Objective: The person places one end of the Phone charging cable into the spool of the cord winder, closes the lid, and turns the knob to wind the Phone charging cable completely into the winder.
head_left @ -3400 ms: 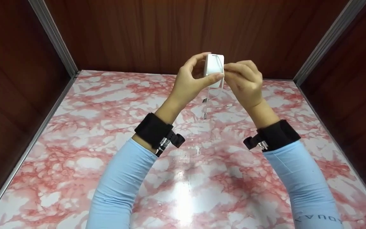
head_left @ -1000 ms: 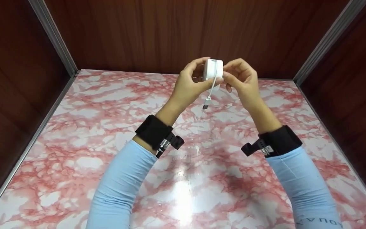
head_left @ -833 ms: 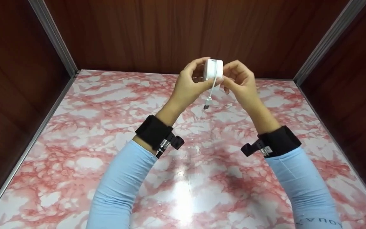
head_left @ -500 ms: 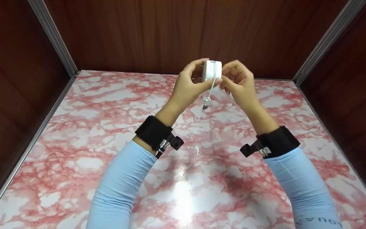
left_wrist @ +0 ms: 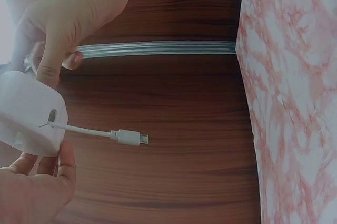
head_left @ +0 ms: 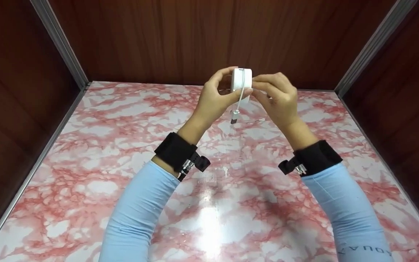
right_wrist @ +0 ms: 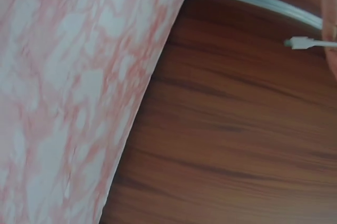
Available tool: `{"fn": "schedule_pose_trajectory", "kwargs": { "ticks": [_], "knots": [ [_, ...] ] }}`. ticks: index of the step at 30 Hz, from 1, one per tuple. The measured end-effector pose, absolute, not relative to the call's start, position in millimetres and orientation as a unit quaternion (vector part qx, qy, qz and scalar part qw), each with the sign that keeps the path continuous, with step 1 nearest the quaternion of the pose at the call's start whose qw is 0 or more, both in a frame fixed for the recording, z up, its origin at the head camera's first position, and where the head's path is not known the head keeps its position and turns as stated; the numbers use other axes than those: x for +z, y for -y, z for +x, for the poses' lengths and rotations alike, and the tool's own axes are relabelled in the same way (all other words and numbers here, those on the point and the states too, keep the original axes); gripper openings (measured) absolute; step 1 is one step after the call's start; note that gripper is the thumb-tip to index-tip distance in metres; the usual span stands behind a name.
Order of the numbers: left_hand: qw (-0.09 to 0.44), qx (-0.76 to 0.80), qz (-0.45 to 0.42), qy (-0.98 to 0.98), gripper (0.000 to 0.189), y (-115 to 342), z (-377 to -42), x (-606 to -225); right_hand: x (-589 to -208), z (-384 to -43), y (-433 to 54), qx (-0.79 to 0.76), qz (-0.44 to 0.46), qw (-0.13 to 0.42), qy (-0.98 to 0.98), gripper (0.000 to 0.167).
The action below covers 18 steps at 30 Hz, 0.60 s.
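In the head view a white cable winder (head_left: 242, 78), a rounded case with a slot, is held up at the far middle. My left hand (head_left: 211, 94) grips it, thumb on the near face and fingers behind. A short white cable (left_wrist: 84, 129) comes out of the slot (left_wrist: 52, 115) and ends in a small flat metal-tipped plug (left_wrist: 129, 137). My right hand (head_left: 278, 96) is bunched at the case's right side, thumb and fingertips pinching there; the pinched part is mostly hidden. In the right wrist view the plug (right_wrist: 300, 43) hangs beside part of a hand.
Below the hands lies a red-and-white marbled tabletop (head_left: 227, 203) with a bright glare. Dark wood-grain panels (head_left: 195, 40) with metal corner strips (head_left: 62, 43) enclose it at the back and sides. Black camera bands (head_left: 176, 153) circle both wrists.
The cable hangs shorter than 3.4 seconds ago, with its loop gone. My right hand has turned over and back at the winder's side. My left hand keeps its grip.
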<state>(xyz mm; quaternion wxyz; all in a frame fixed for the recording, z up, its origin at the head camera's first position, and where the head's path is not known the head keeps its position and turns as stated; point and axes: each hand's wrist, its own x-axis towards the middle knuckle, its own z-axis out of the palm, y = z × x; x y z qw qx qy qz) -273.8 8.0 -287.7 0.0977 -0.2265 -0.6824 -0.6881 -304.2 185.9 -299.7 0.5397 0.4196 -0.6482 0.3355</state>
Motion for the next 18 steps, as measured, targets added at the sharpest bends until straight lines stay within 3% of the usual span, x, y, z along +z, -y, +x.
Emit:
{"fn": "schedule_pose_trajectory", "kwargs": {
  "ticks": [4,7,11,18],
  "knots": [
    [0.093,-0.682,-0.226,0.689,0.061,-9.3,-272.2,-285.5,-297.1,-307.6,-184.3,0.301,0.434,0.603,0.598,0.008],
    [0.092,-0.68,-0.229,0.69,0.061,-9.6,-272.5,-285.8,-298.1,-308.4,-186.9,0.299,0.443,0.585,0.61,0.008],
    [0.098,-0.678,-0.23,0.692,0.062,-8.3,-274.0,-288.1,-299.7,-308.2,-191.2,0.349,0.444,0.479,0.672,0.008],
    [0.101,-0.678,-0.227,0.691,0.062,-7.5,-274.7,-293.3,-296.8,-302.8,-192.5,0.57,0.373,0.223,0.697,0.006]
  ]
}}
